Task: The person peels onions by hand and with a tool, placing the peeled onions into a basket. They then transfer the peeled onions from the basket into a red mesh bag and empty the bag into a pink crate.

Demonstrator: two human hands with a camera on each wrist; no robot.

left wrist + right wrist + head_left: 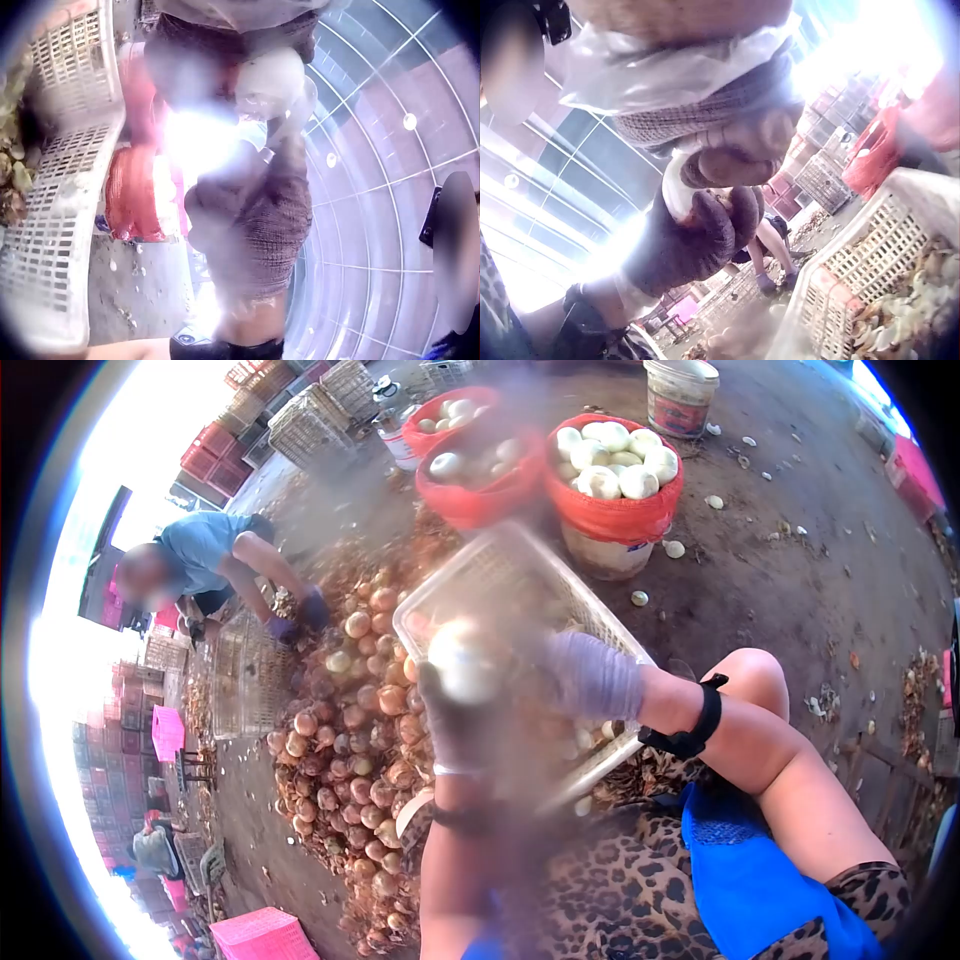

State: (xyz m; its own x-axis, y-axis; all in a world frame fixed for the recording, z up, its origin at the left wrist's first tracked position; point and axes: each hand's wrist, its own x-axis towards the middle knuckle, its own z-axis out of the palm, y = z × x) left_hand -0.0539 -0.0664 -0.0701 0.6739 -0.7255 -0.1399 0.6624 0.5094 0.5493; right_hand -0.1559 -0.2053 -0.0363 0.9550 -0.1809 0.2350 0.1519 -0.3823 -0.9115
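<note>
Both hands wear greyish knit gloves and meet over a white plastic crate (620, 625). My left hand (455, 725) grips a pale peeled onion (468, 665), blurred by glare in the head view. In the right wrist view its gloved fingers (716, 229) curl round the onion (679, 195). My right hand (595, 675) is close against the onion from the other side, its fingers curled. A small shiny tool (255, 133) shows at the right hand's fingertips in the left wrist view; I cannot tell its kind. Onion skins (900, 319) lie in the crate.
A large heap of brown onions (365, 740) spreads left of the crate. Red-lined buckets of peeled onions (615, 465) stand beyond it, with a white bucket (682, 400) farther back. Another person (215, 555) bends over the heap by a crate (245, 670). Stacked crates line the left.
</note>
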